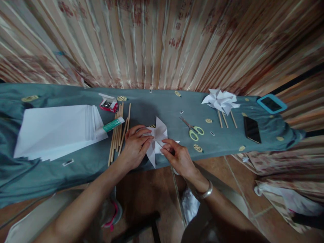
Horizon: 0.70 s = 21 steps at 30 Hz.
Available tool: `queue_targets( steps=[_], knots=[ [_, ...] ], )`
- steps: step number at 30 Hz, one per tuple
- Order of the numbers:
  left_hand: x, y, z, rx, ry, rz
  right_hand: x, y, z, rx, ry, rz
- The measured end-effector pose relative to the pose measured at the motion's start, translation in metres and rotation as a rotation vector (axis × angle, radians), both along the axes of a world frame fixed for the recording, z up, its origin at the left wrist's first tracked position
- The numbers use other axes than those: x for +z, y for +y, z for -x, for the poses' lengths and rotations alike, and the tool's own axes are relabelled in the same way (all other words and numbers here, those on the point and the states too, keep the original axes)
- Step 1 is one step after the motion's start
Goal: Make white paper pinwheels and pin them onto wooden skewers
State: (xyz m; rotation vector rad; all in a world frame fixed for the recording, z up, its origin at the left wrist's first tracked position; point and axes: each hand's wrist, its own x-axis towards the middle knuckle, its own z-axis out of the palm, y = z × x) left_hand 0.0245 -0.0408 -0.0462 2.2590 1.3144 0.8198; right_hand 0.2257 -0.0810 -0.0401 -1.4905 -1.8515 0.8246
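A white paper pinwheel [161, 130], its corners partly folded to the middle, lies on the cloth-covered table in front of me. My left hand [136, 143] is closed on its left side, fingertips gathered near the centre. From the right, my right hand [178, 157] pinches thumb and forefinger together beside the pinwheel's centre. Something thin seems to stick out of that pinch, too small to make out. Wooden sticks [116, 135] lie just left of my left hand. Scissors with green handles [193, 130] rest partly open to the right of the pinwheel.
A stack of white paper [55, 130] is at the left, with a green-and-white tube [112, 124] at its edge. Behind it sits an open red box [108, 104] of small metal pieces. Pinwheels on sticks [220, 100], a phone [252, 129] and a blue-framed device [272, 103] lie right.
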Motion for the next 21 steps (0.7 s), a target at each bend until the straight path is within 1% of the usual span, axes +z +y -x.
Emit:
queue_targets(
  steps=[6, 15, 21],
  knots=[
    [0.000, 0.000, 0.002, 0.016, -0.009, -0.033, 0.003, 0.004, 0.003, -0.077, -0.015, 0.054],
    [-0.001, 0.000, 0.003, 0.020, 0.025, -0.027, 0.005, 0.010, 0.007, -0.132, -0.095, 0.059],
    [-0.001, 0.000, 0.001, 0.021, 0.031, -0.026, 0.005, 0.011, 0.009, -0.145, -0.099, 0.086]
  ],
)
